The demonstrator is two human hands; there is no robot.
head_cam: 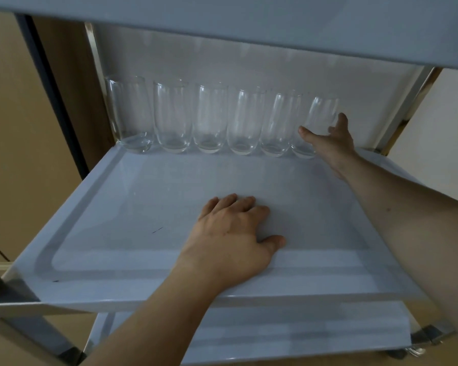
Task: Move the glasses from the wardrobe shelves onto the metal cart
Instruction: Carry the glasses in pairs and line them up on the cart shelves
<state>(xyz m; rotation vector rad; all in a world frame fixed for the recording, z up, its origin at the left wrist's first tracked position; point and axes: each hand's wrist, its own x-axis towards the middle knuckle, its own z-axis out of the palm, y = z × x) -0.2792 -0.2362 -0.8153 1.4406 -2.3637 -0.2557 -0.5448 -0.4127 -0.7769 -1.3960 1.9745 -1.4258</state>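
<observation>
Head view: I am looking down onto the pale grey rimmed tray shelf of the metal cart (122, 233), with another grey shelf overhanging the top of the frame.
Glasses: six tall clear rounded-bottom drinking glasses are standing upright in a row along the back edge of the shelf, from the leftmost glass (128, 114) to the rightmost glass (319, 125), nearly touching one another.
Right hand: my right hand (331, 141) is reaching to the back right corner, its thumb and fingers (341, 120) curling round the rightmost glass from the front and right.
Grip state: I am judging that the glass is pinched between thumb and fingers, with its base sitting on the shelf or just at it; I cannot tell which.
Left hand: my left hand (236, 233) is lying palm down on the middle of the tray, fingers straight and slightly spread, holding nothing.
Key relation: the glass's long axis is standing vertical, directly inside the right hand's grip and far from the left hand, so the right hand is the nearer one.
Step in hand: I am judging this to be the setting down of a glass at the end of the row.
Risk: the neighbouring glass is sitting just beside it, so a sideways move could be knocking it.
</observation>
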